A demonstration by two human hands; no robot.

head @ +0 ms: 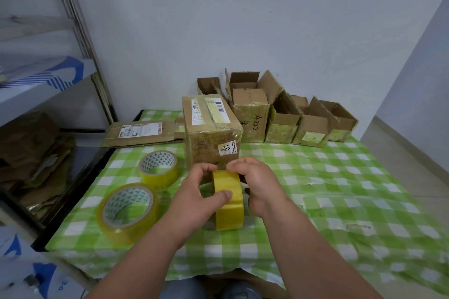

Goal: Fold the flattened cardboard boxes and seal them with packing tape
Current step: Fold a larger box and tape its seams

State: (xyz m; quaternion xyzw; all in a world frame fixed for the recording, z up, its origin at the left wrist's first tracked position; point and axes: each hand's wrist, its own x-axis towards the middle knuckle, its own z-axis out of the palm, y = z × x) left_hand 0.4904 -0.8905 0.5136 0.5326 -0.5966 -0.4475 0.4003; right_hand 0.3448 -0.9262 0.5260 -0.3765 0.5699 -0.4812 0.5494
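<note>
A yellow roll of packing tape [228,201] stands on edge in the middle of the table, held between both hands. My left hand [194,199] grips it from the left, thumb across the outer face. My right hand [257,184] holds the right side, its fingers curled over the top of the roll. Just behind the roll stands a folded cardboard box [210,131] with white labels and tape on it. A flattened cardboard box [143,133] lies at the table's back left.
Two more tape rolls [158,168] [127,211] lie flat to the left on the green checked tablecloth [340,189]. A row of open, folded boxes [284,116] lines the back wall. A shelf with flattened cardboard [36,153] stands at the left.
</note>
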